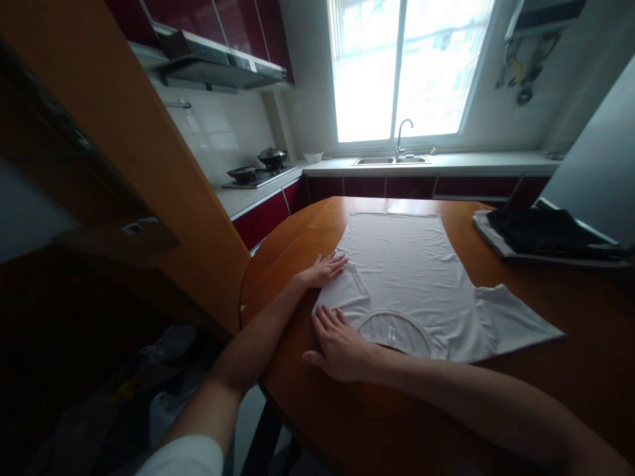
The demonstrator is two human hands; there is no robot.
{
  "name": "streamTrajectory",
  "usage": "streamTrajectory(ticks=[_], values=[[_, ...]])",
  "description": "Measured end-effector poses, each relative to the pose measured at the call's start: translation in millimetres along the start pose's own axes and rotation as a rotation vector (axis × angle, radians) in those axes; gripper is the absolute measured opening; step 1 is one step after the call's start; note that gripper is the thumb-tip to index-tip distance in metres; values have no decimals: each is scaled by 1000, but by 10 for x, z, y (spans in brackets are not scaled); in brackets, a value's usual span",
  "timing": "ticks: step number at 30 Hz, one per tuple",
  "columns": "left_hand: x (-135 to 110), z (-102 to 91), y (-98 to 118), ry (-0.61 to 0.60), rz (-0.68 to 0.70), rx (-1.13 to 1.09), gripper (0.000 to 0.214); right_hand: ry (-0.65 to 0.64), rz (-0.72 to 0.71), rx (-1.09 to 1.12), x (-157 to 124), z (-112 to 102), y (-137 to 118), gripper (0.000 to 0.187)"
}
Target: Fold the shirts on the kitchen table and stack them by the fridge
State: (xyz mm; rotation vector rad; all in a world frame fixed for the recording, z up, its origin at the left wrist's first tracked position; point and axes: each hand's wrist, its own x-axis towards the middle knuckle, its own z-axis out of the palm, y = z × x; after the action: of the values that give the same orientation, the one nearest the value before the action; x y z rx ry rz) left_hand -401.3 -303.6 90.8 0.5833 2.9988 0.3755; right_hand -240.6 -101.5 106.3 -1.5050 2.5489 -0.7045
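A white T-shirt (pixel 411 277) lies spread flat on the round wooden table (pixel 546 383), collar toward me. Its left sleeve is folded inward over the body, while the right sleeve sticks out to the right. My left hand (pixel 325 270) lies flat with fingers stretched out on the folded left edge of the shirt. My right hand (pixel 337 344) rests flat, fingers apart, on the shoulder corner next to the collar. Neither hand grips anything.
A stack of dark folded cloth on a grey tray (pixel 546 235) sits at the table's right. An orange wooden partition (pixel 149 165) stands close on the left. Behind are a counter with a sink (pixel 391 158), a stove with pans (pixel 258 168), and a bright window.
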Motion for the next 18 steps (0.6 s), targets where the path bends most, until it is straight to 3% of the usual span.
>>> streamTrajectory(ticks=[3, 7, 18], values=[[3, -51, -158, 142, -64, -33, 44, 24, -14, -15, -9, 53, -37, 84], [36, -73, -297, 354, 22, -85, 35, 89, -6, -25, 1, 48, -32, 77], [48, -24, -278, 378, -105, -49, 21, 96, -46, -79, 10, 98, -31, 70]])
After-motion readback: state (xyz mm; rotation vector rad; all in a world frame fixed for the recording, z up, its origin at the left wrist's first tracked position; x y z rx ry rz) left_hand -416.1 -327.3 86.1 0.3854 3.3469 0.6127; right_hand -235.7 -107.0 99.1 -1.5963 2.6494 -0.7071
